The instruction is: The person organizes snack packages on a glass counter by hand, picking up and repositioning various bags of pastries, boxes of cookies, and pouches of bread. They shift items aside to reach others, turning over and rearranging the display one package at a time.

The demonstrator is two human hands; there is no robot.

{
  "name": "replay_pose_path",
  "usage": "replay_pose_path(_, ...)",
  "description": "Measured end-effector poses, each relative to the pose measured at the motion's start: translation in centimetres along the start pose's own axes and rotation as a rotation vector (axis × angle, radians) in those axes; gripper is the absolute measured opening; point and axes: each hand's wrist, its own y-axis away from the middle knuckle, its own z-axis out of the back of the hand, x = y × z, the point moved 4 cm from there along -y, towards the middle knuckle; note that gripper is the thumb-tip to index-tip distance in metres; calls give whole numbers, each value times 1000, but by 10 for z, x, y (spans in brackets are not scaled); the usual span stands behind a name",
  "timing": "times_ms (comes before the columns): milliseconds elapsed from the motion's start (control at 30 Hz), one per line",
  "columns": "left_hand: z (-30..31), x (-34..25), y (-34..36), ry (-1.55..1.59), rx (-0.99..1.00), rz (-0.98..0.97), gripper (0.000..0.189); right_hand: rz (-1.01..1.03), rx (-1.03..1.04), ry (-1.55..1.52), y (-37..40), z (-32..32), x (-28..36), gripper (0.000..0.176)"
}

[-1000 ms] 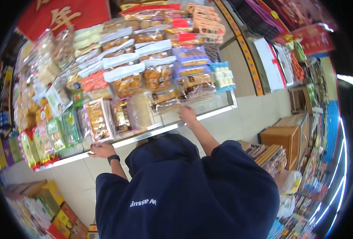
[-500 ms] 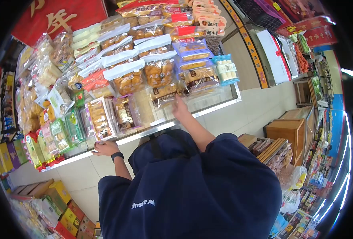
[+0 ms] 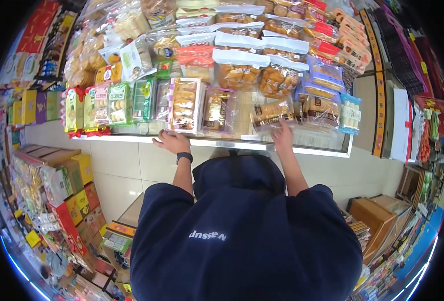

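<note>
**Head view: right hand (image 3: 283, 138) at a brown-banded pastry packet (image 3: 271, 114), left hand (image 3: 174, 142) on the metal rim (image 3: 227, 144)**

Reaching in from 6 o'clock with both bare hands. At 2 o'clock from the picture's centre, touching the packet's near side with the right fingertips; impossible to tell if pinched on it or merely laid there. At 9 o'clock, resting on the rim with the left fingers loosely spread, just beside a tray of pastries (image 3: 185, 105). From the packet, at 12 o'clock, a white-topped bag (image 3: 279, 80); at 3 o'clock, purple packs (image 3: 324, 108), then a blue packet (image 3: 350, 114); at 9 o'clock, a purple-edged packet (image 3: 219, 110).
</note>
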Motion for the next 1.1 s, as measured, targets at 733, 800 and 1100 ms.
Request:
replay_pose_path(733, 0, -1, -1, -58, 11, -4, 35, 707, 271, 981, 32, -167, -36, 95)
replay_pose_path(800, 0, -2, -1, -43, 8, -1, 32, 641, 304, 942, 25, -168, -44, 99)
replay_pose_path(1100, -2, 4, -4, -149, -26, -116, 31, 428, 517, 697, 10, -192, -83, 101)
